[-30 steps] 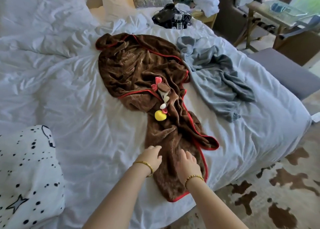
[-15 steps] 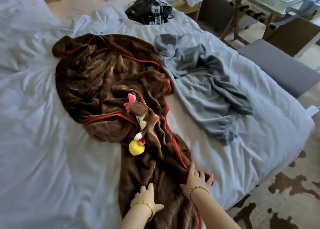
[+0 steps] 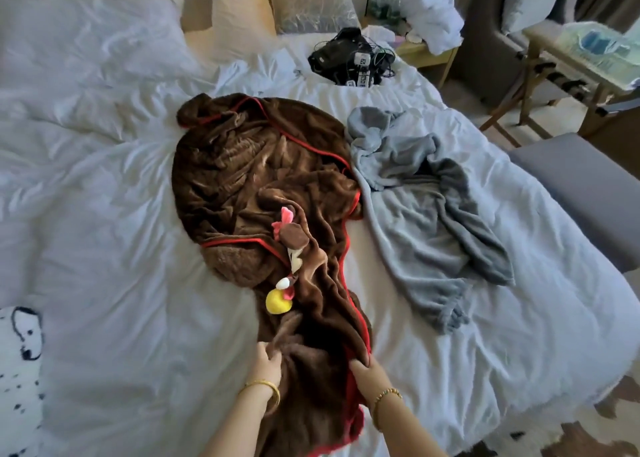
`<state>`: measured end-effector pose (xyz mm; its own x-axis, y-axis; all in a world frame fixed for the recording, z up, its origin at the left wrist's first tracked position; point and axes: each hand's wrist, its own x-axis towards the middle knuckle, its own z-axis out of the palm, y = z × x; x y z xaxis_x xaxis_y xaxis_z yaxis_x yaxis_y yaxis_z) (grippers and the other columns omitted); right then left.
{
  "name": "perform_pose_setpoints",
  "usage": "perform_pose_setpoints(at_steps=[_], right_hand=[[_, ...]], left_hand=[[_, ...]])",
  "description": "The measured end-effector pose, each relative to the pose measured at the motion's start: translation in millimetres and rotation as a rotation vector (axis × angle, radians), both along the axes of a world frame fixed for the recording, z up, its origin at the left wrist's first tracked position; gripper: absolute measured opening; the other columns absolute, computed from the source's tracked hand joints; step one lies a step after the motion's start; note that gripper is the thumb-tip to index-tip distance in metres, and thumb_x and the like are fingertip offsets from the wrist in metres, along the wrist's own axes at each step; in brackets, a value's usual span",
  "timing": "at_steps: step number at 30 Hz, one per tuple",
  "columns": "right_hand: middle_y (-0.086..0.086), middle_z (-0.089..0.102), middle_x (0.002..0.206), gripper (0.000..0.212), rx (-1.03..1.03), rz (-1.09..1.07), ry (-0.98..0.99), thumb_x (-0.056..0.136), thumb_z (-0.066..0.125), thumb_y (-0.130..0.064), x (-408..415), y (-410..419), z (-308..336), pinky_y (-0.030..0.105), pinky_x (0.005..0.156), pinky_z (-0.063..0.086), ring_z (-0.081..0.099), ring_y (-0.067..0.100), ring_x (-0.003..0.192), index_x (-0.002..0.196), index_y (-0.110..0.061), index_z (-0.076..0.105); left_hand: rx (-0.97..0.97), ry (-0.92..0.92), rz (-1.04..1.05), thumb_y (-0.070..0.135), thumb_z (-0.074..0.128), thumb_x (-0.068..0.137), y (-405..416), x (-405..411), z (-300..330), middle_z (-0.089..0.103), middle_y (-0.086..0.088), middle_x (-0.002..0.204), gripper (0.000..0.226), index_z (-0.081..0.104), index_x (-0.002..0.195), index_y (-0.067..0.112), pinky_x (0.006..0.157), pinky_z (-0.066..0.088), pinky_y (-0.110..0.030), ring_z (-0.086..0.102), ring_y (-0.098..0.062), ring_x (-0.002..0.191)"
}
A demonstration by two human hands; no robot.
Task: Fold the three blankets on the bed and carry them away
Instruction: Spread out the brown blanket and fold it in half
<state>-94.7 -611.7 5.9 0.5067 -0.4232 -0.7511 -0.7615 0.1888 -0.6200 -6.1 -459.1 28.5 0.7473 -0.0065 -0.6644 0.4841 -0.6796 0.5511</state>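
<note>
Now our left hand (image 3: 268,358) and right hand (image 3: 363,366) grip the brown blanket (image 3: 249,179) near the bed (image 3: 104,283) edge — pulling unevenly, we may drag the touching grey blanket (image 3: 422,214) along — or bunch it.

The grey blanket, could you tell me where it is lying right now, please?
In the head view, the grey blanket lies crumpled on the right side of the bed, directly beside the brown blanket, with neither hand on it.
</note>
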Motion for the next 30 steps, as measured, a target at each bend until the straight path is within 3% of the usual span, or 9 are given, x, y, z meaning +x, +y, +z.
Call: perform_pose_setpoints(at_steps=[5,9,12,14,19,23,25,27,30], right_hand=[[0.017,0.063,0.101,0.025,0.121,-0.052,-0.128,0.085,0.054,-0.009,18.4,-8.7,88.5,0.044,0.092,0.050,0.060,0.030,0.095,0.110,-0.009,0.060],[0.020,0.062,0.105,0.027,0.189,-0.115,-0.332,0.085,0.062,-0.010,54.0,-26.2,166.1,0.048,0.097,0.046,0.059,0.033,0.100,0.111,-0.004,0.060],[0.008,0.064,0.070,0.007,0.210,-0.151,-0.454,0.087,0.060,-0.013,66.2,-43.7,208.9,0.034,0.066,0.056,0.061,0.018,0.064,0.086,-0.007,0.062],[-0.001,0.049,0.045,0.022,0.282,-0.205,-0.433,0.091,0.053,-0.012,66.1,-57.9,217.3,0.018,0.036,0.038,0.042,0.008,0.032,0.069,-0.010,0.052],[0.009,0.047,0.058,0.031,0.136,-0.082,-0.236,0.094,0.047,-0.016,42.6,-75.5,191.6,0.028,0.050,0.037,0.042,0.020,0.046,0.065,-0.007,0.051],[0.011,0.045,0.037,0.043,0.206,-0.243,-0.097,0.098,0.030,-0.015,17.4,-84.9,162.2,0.011,0.031,0.032,0.038,0.017,0.021,0.059,-0.001,0.041],[0.012,0.047,0.042,0.040,0.192,-0.187,-0.090,0.100,0.025,-0.020,8.3,-76.6,163.0,0.005,0.031,0.026,0.035,0.014,0.020,0.070,-0.004,0.046],[0.014,0.052,0.070,0.020,0.103,-0.046,-0.162,0.101,0.027,-0.018,11.6,-62.2,173.5,0.008,0.026,0.025,0.044,0.016,0.034,0.106,-0.021,0.046],[0.010,0.055,0.081,0.040,0.080,0.291,-0.324,0.095,0.037,0.002,24.3,-43.3,195.9,0.013,0.031,0.034,0.047,0.004,0.034,0.126,-0.018,0.049]], left_hand=[[-0.084,-0.132,0.332,0.019,0.044,0.097,-13.2,16.4,109.8,0.052,-0.027,0.125,0.035,0.045,0.122,-0.005,0.096,0.036,-0.038,0.049,-0.038,0.116],[-0.079,-0.261,0.289,0.020,0.039,0.098,-17.2,25.0,177.2,0.053,-0.023,0.125,0.032,0.044,0.124,0.001,0.097,0.037,-0.040,0.050,-0.037,0.115],[-0.032,-0.346,0.321,0.016,0.038,0.098,-9.6,20.6,201.0,0.054,-0.022,0.123,0.029,0.045,0.122,0.003,0.095,0.039,-0.039,0.052,-0.037,0.113],[-0.035,-0.362,0.396,0.014,0.038,0.098,-0.3,13.7,207.7,0.053,-0.023,0.125,0.029,0.045,0.123,0.002,0.095,0.038,-0.038,0.051,-0.037,0.115],[-0.099,-0.331,0.521,0.009,0.036,0.098,12.2,-6.4,203.4,0.050,-0.022,0.131,0.032,0.045,0.127,-0.001,0.096,0.036,-0.037,0.047,-0.036,0.119],[-0.251,-0.309,0.670,0.014,0.040,0.098,-0.4,-5.4,214.5,0.047,-0.021,0.135,0.037,0.045,0.133,0.001,0.089,0.037,-0.032,0.046,-0.035,0.121],[-0.277,-0.305,0.660,0.015,0.036,0.100,-11.9,3.1,227.4,0.044,-0.019,0.139,0.038,0.044,0.134,0.001,0.095,0.035,-0.032,0.042,-0.034,0.125],[-0.305,-0.319,0.642,0.017,0.034,0.100,-23.0,15.0,241.3,0.044,-0.017,0.139,0.039,0.044,0.134,0.001,0.094,0.034,-0.029,0.040,-0.032,0.128],[-0.416,-0.301,0.652,0.022,0.038,0.099,-38.2,30.3,256.2,0.045,-0.017,0.139,0.041,0.045,0.134,0.003,0.101,0.036,-0.032,0.043,-0.032,0.128]])
